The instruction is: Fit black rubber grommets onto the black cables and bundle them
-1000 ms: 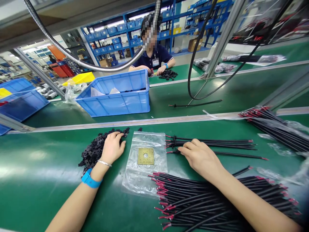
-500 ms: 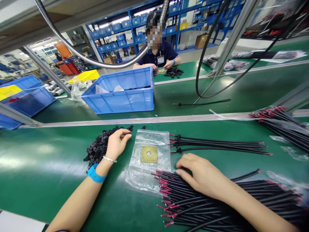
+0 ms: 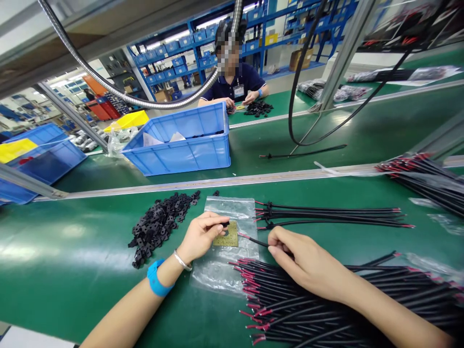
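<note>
My left hand (image 3: 200, 236) pinches a small black plastic piece (image 3: 225, 224) over a brass square plate (image 3: 226, 234) that lies on a clear plastic bag (image 3: 221, 266). My right hand (image 3: 303, 261) pinches one black wire with a red tip (image 3: 252, 239), its end pointing at the left hand. A heap of small black pieces (image 3: 159, 223) lies left of the bag. A big pile of black red-tipped wires (image 3: 319, 304) sits under my right forearm. A small row of finished wires (image 3: 326, 216) lies beyond my right hand.
A blue bin (image 3: 181, 142) stands across the metal rail on the far belt. A person in a dark shirt (image 3: 235, 82) works opposite. More wires (image 3: 424, 179) lie at the right. A flexible metal hose (image 3: 119, 94) and a black cable (image 3: 300, 96) hang overhead.
My left hand left the heap of black pieces and came over the brass plate with one piece. My right hand lifted one wire from the pile and brought it toward the left hand.
</note>
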### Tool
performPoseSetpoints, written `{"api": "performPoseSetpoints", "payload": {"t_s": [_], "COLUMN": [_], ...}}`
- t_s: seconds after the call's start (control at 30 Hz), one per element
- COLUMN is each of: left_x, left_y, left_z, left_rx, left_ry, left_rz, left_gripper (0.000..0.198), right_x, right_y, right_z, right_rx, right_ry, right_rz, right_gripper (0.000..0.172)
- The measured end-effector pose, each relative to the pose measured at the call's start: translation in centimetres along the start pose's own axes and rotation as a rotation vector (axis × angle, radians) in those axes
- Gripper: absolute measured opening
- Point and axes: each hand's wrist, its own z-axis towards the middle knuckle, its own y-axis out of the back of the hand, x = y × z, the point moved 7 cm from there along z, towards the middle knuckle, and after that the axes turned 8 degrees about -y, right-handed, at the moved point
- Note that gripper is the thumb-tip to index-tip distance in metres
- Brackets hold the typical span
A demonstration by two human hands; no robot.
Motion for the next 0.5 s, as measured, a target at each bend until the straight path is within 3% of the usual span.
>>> {"api": "performPoseSetpoints", "payload": {"t_s": [0.13, 0.23, 0.37, 0.5], "left_x": [-1.6, -1.8, -1.6, -1.1], "left_y": [-1.6, -3.1, -3.6, -2.7], "left_z": [-0.5, -1.1, -1.2, -0.7], "left_rx": [0.093, 0.225, 0.278, 0.112], "left_ry": [-0.292, -0.395, -0.366, -0.162], "left_rz": [0.543, 0.749, 0.736, 0.449], "left_gripper": [0.031, 0.038, 0.049, 0.04], "right_x": [0.0, 0.0, 0.4, 1.1], "right_y": [1.0, 1.2, 1.5, 1.4], "right_z": [0.1, 0.0, -0.2, -0.7], "right_rx": [-0.216, -0.267, -0.3, -0.354], "right_ry": [0.051, 0.064, 0.098, 0.204], "right_rz": [0.028, 0.041, 0.057, -0.024], "right_gripper": [0.013, 0.012, 0.01, 0.012]}}
